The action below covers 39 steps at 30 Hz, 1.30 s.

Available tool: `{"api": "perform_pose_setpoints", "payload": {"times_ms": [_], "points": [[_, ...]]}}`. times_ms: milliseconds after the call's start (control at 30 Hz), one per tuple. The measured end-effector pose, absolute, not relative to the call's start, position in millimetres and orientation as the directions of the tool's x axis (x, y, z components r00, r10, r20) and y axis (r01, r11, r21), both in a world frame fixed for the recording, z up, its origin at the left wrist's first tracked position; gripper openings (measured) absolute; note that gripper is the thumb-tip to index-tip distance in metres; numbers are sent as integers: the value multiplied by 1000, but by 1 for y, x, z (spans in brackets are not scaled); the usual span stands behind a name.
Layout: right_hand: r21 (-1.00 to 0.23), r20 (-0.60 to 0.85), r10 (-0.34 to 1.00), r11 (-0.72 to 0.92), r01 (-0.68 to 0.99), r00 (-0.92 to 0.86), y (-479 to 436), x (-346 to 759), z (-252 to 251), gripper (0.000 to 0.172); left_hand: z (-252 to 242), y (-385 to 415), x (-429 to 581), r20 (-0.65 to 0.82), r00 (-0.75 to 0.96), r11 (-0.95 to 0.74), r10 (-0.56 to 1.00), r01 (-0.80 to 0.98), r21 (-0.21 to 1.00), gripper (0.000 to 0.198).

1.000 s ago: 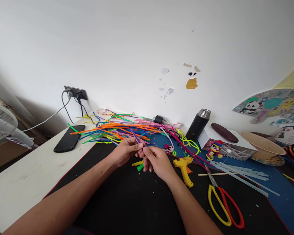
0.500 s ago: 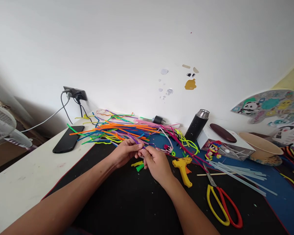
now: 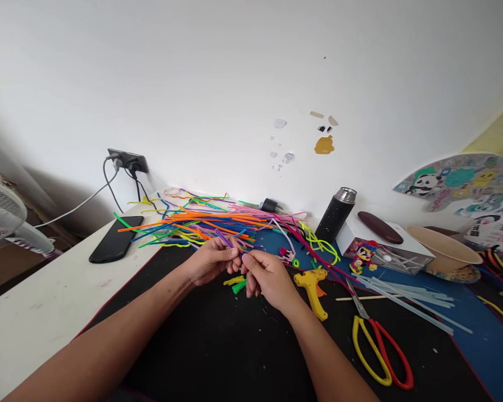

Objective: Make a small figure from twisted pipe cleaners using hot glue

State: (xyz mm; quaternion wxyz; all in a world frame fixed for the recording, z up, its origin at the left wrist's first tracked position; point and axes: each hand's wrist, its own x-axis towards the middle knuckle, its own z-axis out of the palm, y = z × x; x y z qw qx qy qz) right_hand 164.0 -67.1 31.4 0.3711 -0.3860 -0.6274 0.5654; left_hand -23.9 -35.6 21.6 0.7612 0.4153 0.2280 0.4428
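Both of my hands meet over the black mat (image 3: 218,340) in the middle of the desk. My left hand (image 3: 211,259) pinches a purple pipe cleaner (image 3: 225,240) that sticks up and to the left from its fingers. My right hand (image 3: 268,279) is closed on the other end of the same purple pipe cleaner, fingertips touching those of the left. Short yellow and green pieces (image 3: 236,283) lie on the mat just below my hands. A big heap of coloured pipe cleaners (image 3: 201,223) spreads behind them.
A yellow glue gun (image 3: 314,285) and yellow-and-red scissors (image 3: 381,346) lie right of my hands, with clear glue sticks (image 3: 406,298) beyond. A black phone (image 3: 115,239) sits at the left, a black flask (image 3: 336,215) and a white box (image 3: 389,245) at the back right.
My hands have stayed together, shifting only slightly while working the purple pipe cleaner. The view has drifted a little to the right.
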Motion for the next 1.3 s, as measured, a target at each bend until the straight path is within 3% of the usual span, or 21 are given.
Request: {"api": "perform_pose_setpoints", "payload": {"times_ms": [300,500,833,1100,1300], "points": [[-927,155,928,255,273,-339,-65,168,23,36,20,-38,-16,42,393,156,918,-457,876,33],[-785,271,908,401,472,-320,-66,169,27,39,16,-37,-15,5,366,171,930,-447,878,33],[-654,373,858,513,556,-353,-67,170,26,42,16,-38,-11,-23,359,185,933,-423,887,37],[-737,402,863,503,451,-305,-69,165,27,45,18,-39,-9,-47,364,212,930,-429,878,39],[-878,260,924,347,330,-280,-66,163,23,47,16,-37,-12,-61,415,260,908,-442,859,35]]}}
